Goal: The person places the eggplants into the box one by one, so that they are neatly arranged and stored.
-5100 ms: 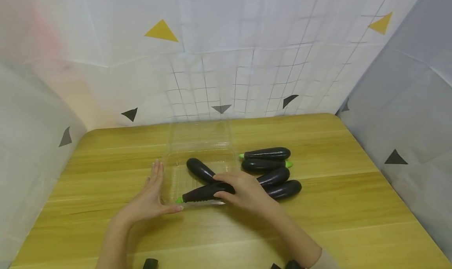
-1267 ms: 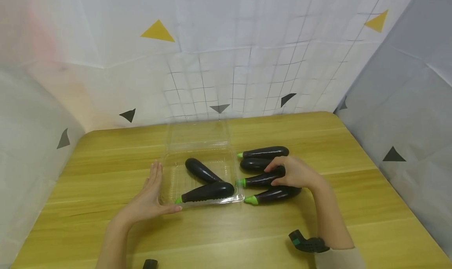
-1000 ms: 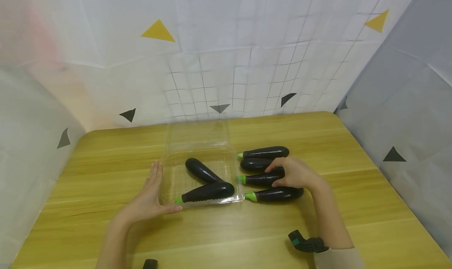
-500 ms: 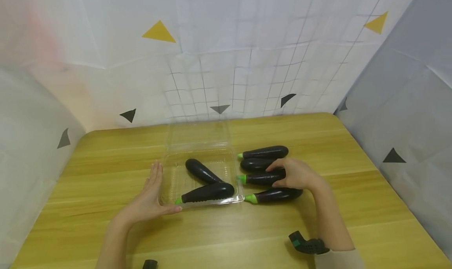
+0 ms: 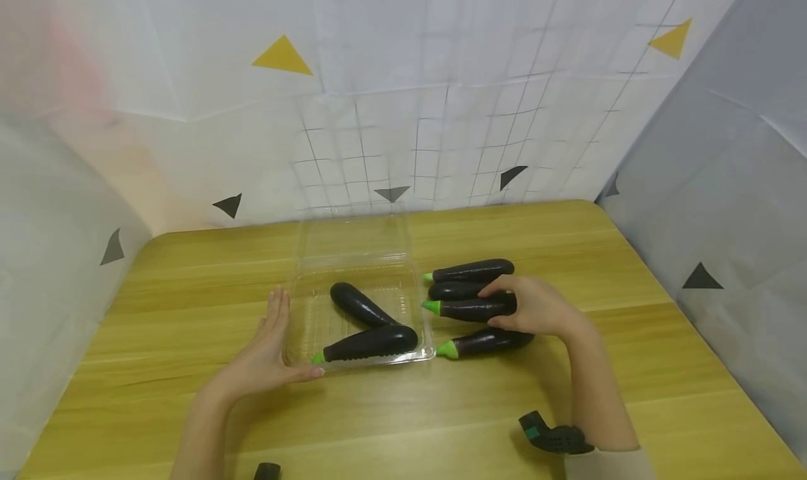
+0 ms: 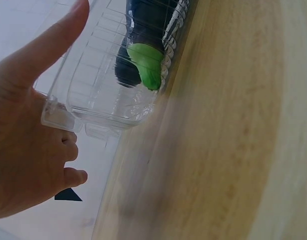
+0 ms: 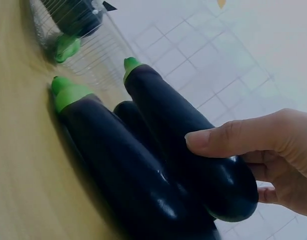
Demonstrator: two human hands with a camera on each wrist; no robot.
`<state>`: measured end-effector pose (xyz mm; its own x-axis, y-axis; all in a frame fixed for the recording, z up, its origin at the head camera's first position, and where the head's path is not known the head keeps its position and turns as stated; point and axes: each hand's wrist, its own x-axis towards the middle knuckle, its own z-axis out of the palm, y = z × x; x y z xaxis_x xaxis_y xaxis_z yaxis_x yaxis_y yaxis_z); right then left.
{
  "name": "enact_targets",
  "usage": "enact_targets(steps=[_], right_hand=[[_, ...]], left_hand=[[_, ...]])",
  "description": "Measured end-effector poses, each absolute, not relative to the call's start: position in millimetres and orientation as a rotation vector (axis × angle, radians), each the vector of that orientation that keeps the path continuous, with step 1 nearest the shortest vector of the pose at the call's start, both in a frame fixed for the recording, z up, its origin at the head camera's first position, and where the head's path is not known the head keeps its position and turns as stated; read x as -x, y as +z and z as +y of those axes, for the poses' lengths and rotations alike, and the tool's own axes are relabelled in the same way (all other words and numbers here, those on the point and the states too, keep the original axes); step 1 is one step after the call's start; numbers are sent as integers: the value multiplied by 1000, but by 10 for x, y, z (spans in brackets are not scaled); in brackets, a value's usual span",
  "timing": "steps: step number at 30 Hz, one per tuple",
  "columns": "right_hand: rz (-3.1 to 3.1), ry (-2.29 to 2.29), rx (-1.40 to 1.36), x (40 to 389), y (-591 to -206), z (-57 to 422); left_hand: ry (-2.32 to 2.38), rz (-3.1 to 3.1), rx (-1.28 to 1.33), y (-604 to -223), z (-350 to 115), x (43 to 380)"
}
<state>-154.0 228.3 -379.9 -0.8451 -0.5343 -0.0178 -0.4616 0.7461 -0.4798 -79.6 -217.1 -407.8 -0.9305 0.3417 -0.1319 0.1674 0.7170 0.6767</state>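
With thumb and fingers, my right hand [image 5: 536, 308] grips a dark, glossy eggplant [image 5: 463, 310] by its rounded end, its green stem pointing left. In the right wrist view this eggplant [image 7: 168, 115] is tilted up over its neighbours. My left hand [image 5: 265, 350] rests at the near left corner of a clear plastic clamshell box [image 5: 427, 352], fingers straight along its side and thumb at the front edge. Inside the box lie two eggplants, one slanting [image 5: 358, 303] and one across the front [image 5: 373, 343], overlapping the first.
Right of the box lie more eggplants: one nearest me [image 5: 492, 342], one behind the held one [image 5: 452, 291], one farthest back [image 5: 474, 270]. The box's transparent lid [image 5: 353, 236] stands open toward the white wall sheet [image 5: 353, 144]. All rest on a wooden table [image 5: 378, 424].
My right hand has left an eggplant in the front of the box, moved right to the loose ones, and now raises another slightly. My left hand stays in place.
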Motion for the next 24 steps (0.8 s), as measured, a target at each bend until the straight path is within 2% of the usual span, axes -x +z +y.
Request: enact_targets(steps=[11, 24], right_hand=[[2883, -832, 738, 1493, -3710, 2366], [3028, -1000, 973, 1451, -3591, 2155]], left_hand=[[1019, 2676, -404, -4077, -2168, 795], [1029, 2671, -400, -4071, -2159, 793]])
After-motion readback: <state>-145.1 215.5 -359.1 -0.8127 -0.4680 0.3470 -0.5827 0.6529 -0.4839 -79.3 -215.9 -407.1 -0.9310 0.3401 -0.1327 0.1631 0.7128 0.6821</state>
